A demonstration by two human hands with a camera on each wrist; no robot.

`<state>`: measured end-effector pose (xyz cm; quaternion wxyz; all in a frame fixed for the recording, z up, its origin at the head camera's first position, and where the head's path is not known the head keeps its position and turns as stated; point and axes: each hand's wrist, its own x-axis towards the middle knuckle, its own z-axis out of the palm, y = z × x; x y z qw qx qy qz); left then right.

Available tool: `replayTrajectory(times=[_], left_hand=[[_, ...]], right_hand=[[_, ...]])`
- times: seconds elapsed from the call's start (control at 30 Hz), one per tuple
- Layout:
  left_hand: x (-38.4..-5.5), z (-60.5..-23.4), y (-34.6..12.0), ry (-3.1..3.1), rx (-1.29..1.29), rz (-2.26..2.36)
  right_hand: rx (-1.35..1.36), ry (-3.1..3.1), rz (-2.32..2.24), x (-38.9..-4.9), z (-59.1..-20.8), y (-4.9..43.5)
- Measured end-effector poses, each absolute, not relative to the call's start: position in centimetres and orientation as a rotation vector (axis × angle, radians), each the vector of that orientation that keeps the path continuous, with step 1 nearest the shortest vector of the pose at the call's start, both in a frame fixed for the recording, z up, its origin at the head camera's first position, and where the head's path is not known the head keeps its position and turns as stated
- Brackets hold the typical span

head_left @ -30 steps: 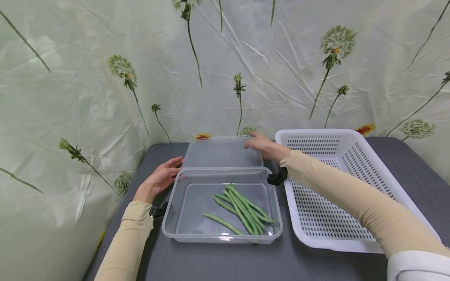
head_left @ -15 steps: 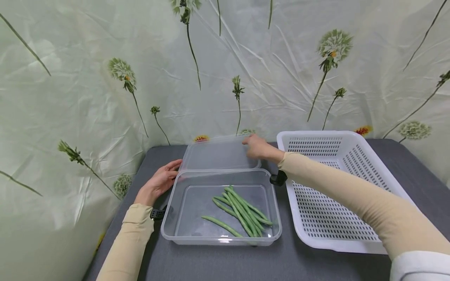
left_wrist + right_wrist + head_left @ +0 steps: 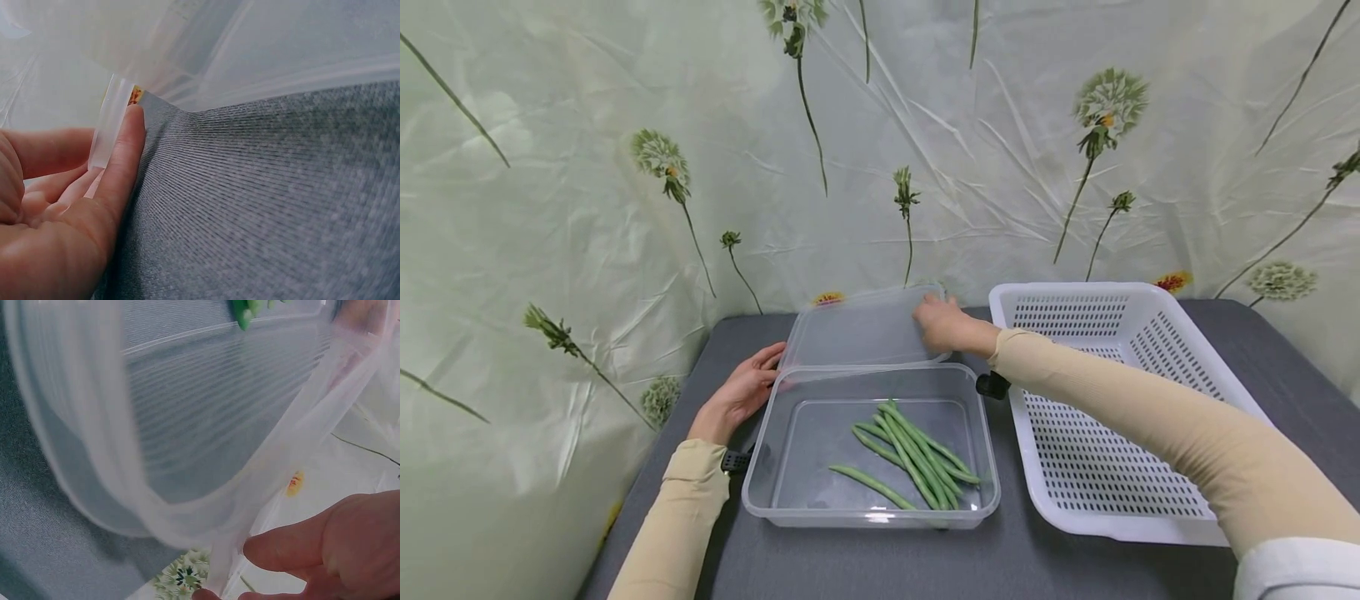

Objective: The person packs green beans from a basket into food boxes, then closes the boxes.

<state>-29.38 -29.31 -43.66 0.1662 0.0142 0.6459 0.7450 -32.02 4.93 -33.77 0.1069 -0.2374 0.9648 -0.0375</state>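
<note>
A clear plastic container [image 3: 805, 442] stands on the table with a bunch of green beans [image 3: 917, 454] lying in its right half and one bean apart to the left. Behind it, a translucent lid [image 3: 857, 329] is tilted, its far edge raised toward the backdrop. My left hand [image 3: 745, 390] holds the lid's left edge between thumb and fingers, as the left wrist view [image 3: 62, 187] shows. At the lid's right edge, my right hand [image 3: 947, 323] pinches the rim; the right wrist view has the thumb [image 3: 287, 547] against it.
A white perforated basket [image 3: 1037, 492] stands to the right, partly covered by my right forearm. The grey tablecloth [image 3: 850, 567] runs in front of the container. A flower-printed backdrop [image 3: 850, 167] rises behind the table.
The lid's right side has shifted slightly left and its far edge tilts up more. My right hand has moved a little left with it. The left hand stays nearly in place.
</note>
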Motion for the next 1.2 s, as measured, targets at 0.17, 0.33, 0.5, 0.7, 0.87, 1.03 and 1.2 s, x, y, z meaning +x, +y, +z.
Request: replayTrajectory(times=[0.17, 0.33, 0.5, 0.7, 0.87, 1.03, 1.2], left_hand=[[-29.3, -43.7, -29.2, 1.840, 0.053, 2.134], [-29.4, -43.6, -29.1, 1.914, 0.044, 2.110], [-29.4, -43.2, -29.0, 1.923, 0.063, 2.127], [-29.3, -42.4, -29.1, 1.891, 0.108, 2.155], [-29.1, -41.6, -29.0, 1.893, 0.115, 2.177], [-28.9, -40.9, -29.1, 1.909, 0.130, 2.169], [-28.9, -40.4, -29.1, 1.881, 0.165, 2.195]], right_hand=[[-0.705, 2.855, -0.070, -31.8, -33.6, 4.7], [-0.745, 2.881, -0.018, -31.6, -33.3, 4.6], [-0.779, 2.909, -0.038, -31.2, -32.9, 4.9], [-0.848, 2.965, -0.043, -30.5, -32.4, 5.2], [-0.893, 3.050, -0.036, -29.9, -32.1, 5.4], [-1.020, 3.132, -0.040, -29.2, -32.1, 5.7], [-1.037, 3.151, -0.081, -28.6, -31.9, 6.1]])
